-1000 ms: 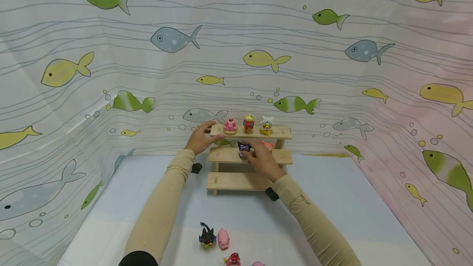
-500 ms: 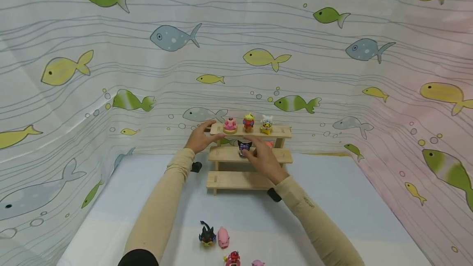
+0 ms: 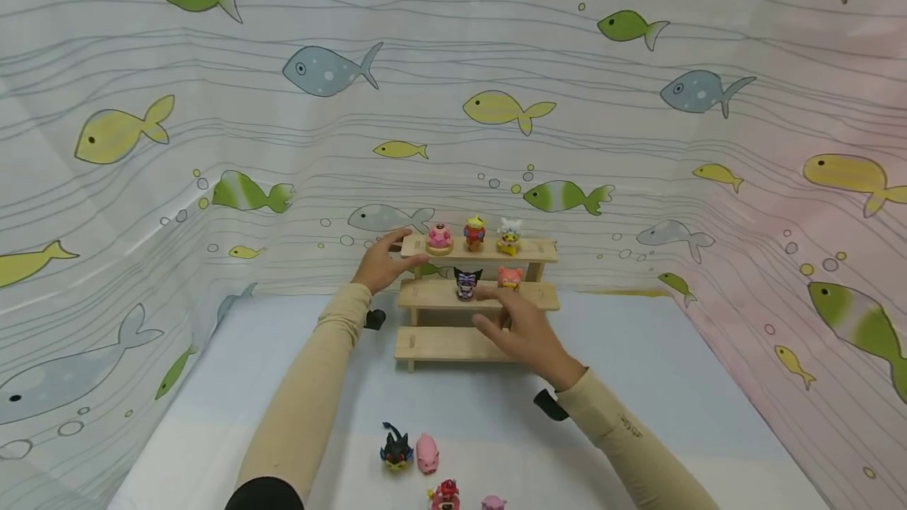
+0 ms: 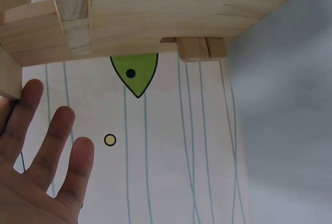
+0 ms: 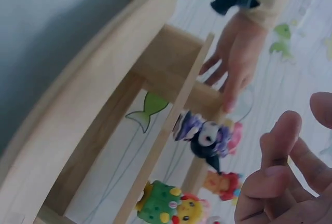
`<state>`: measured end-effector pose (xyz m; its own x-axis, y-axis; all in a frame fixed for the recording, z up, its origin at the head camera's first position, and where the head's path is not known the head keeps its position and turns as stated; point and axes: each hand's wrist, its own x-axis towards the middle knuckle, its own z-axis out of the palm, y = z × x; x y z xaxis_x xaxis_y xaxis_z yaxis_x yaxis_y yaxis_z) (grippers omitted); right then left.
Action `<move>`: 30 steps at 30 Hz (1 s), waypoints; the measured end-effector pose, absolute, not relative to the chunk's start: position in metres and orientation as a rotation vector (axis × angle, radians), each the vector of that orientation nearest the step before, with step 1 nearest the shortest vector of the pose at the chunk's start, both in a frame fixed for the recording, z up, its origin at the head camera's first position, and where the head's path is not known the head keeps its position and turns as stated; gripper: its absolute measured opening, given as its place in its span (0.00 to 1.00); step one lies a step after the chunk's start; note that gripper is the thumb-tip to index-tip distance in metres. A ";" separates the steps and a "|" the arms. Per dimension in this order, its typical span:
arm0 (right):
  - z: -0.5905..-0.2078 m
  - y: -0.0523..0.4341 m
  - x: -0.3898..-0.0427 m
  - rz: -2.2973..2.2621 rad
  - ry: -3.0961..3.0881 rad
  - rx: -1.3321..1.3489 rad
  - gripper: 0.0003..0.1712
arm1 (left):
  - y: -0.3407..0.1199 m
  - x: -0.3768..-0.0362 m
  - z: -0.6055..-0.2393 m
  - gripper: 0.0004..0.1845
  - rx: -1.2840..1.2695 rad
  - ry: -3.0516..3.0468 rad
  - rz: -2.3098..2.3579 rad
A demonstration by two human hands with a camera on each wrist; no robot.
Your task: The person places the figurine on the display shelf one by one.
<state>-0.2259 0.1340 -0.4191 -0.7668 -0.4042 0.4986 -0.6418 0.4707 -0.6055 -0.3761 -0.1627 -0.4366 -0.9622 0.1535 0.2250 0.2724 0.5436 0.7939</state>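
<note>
A three-tier wooden display shelf (image 3: 453,343) stands against the back wall. My left hand (image 3: 383,264) holds the left end of its top tier, thumb in front and index finger at the upper edge. In the left wrist view the other fingers (image 4: 57,146) are spread beside the wood. A small black-and-purple figurine (image 3: 466,284) stands upright on the middle tier. Close to its right is my right hand (image 3: 527,333), fingers loosely bent and holding nothing. A pink-eared figurine (image 3: 510,278) stands further right on that tier, partly behind the hand.
The top tier bears a pink figurine (image 3: 439,238), a red-and-blue one (image 3: 475,234) and a white-and-yellow one (image 3: 509,238). On the table in front lie a black figurine (image 3: 396,451), a pink pig (image 3: 427,453), a red figurine (image 3: 446,496) and a small pink one (image 3: 494,503).
My right hand has let go of the black-and-purple figurine and drawn back to the right and down. The figurine stays on the middle tier. My left hand keeps its place.
</note>
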 end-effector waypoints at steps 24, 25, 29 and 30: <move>-0.460 0.138 -0.125 1.084 -2.541 1.649 0.31 | -0.164 -0.379 -0.439 0.47 -0.366 -2.649 -1.387; -0.461 0.137 -0.124 1.084 -2.544 1.671 0.31 | -0.164 -0.379 -0.438 0.47 -0.370 -2.649 -1.384; -0.466 0.133 -0.121 1.053 -2.556 1.733 0.34 | -0.164 -0.379 -0.437 0.46 -0.381 -2.639 -1.392; -0.467 0.131 -0.120 1.052 -2.565 1.747 0.34 | -0.164 -0.379 -0.437 0.46 -0.383 -2.640 -1.393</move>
